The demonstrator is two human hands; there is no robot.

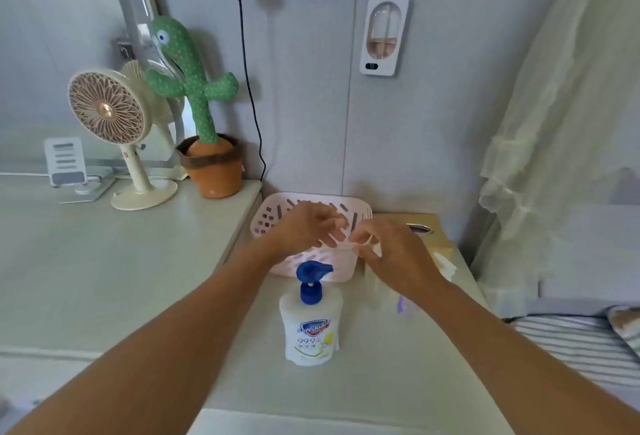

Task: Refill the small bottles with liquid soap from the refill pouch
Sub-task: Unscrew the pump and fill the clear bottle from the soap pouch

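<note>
A white soap bottle [311, 327] with a blue pump stands upright on the table's lower ledge, in front of a pink slotted basket [273, 216]. Both hands meet just above the basket's front rim. My right hand [391, 258] pinches the top of a clear plastic bag [384, 287], which hangs below it with something purple inside. My left hand [311, 226] has its fingers curled at the bag's left top edge, apparently pinching it. The bag is blurred, so what it holds is not clear. No small bottle shows plainly.
A tissue box [429, 233] sits right of the basket. On the raised desk to the left stand a cactus toy in a pot [207, 164], a small fan [114, 115] and a phone stand [65, 164]. A curtain and a striped bed lie to the right.
</note>
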